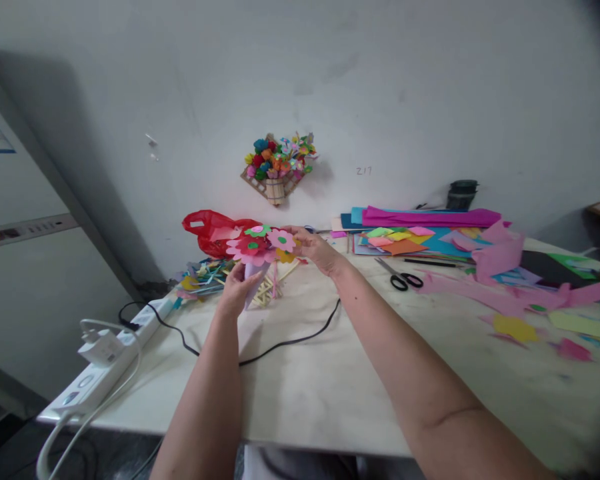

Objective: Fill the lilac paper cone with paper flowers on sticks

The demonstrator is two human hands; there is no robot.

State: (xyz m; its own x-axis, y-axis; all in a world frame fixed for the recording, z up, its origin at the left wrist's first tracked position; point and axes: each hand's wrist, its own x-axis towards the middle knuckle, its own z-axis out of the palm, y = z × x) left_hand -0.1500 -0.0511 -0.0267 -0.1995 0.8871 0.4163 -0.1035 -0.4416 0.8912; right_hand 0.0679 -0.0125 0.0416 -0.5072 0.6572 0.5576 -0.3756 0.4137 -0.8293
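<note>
A bunch of paper flowers [253, 246] in pink, red and yellow with green centres stands in a pale lavender paper holder [254, 272]. My left hand [235, 288] is closed around that holder from the left. At the right edge of the bunch, my right hand [319, 251] has its fingers bent at a pink paper flower [281, 240] and a yellow one just below it; the fingertips are partly hidden. Behind the holder lies a lattice of pale sticks [267, 292], partly covered by the bunch.
Scissors [399, 275], a black pencil [431, 263] and stacked coloured sheets [430, 217] lie to the right, with pink scraps [500, 257]. A red plastic bag [207, 230] is behind. A black cable [290, 342] crosses the table to a power strip [115, 360]. A flower decoration [276, 190] hangs on the wall.
</note>
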